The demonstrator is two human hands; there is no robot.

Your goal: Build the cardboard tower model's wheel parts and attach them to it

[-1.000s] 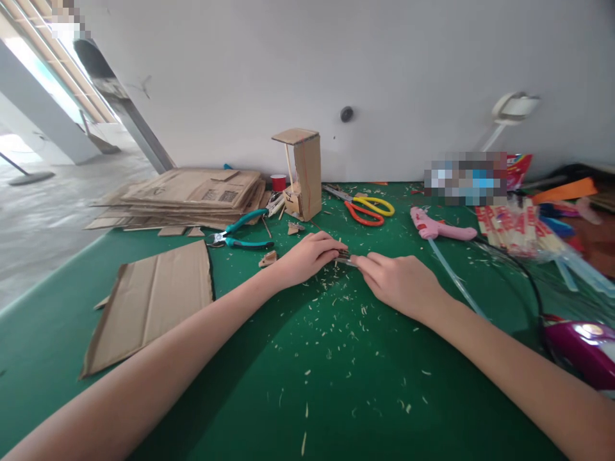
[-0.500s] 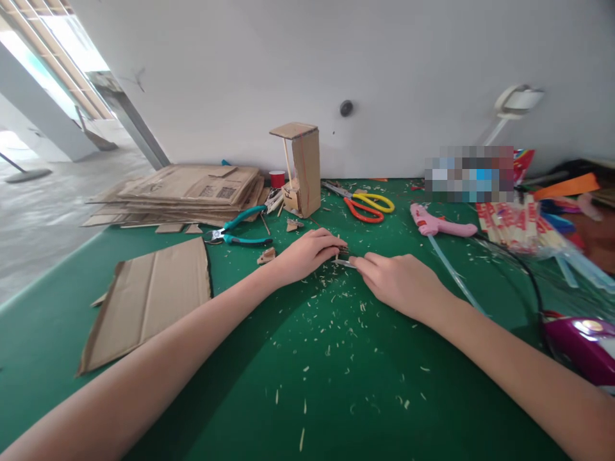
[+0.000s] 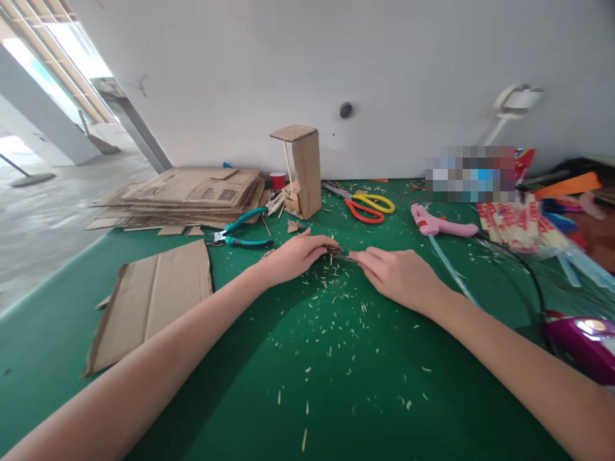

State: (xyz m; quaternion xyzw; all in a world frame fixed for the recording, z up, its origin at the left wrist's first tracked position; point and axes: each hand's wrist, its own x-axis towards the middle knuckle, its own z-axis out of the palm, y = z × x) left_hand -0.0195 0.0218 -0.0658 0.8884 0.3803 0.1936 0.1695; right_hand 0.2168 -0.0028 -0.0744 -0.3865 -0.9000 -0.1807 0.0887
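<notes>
My left hand (image 3: 296, 255) is closed around a small brown piece (image 3: 333, 249) that looks like layered cardboard, with a thin pale stick through it. Fingers of my right hand (image 3: 396, 274) pinch a thin blade (image 3: 346, 257), its tip beside the brown piece. Pale shavings (image 3: 329, 298) lie scattered on the green table under and in front of both hands. Behind the hands stands a cardboard structure (image 3: 307, 174) with a flat top and a thin upright stick.
Teal pliers (image 3: 240, 235), a cardboard sheet (image 3: 154, 298) and stacked cardboard (image 3: 185, 192) lie left. Scissors (image 3: 368, 208) are behind. On the right are a pink glue gun (image 3: 439, 225), its black cord (image 3: 523, 262), packaged sticks (image 3: 514, 221) and a purple object (image 3: 583, 342).
My left hand has shifted slightly left with the brown piece, now turned so more of it shows. The blade tip has stayed near it, and my right hand has barely moved.
</notes>
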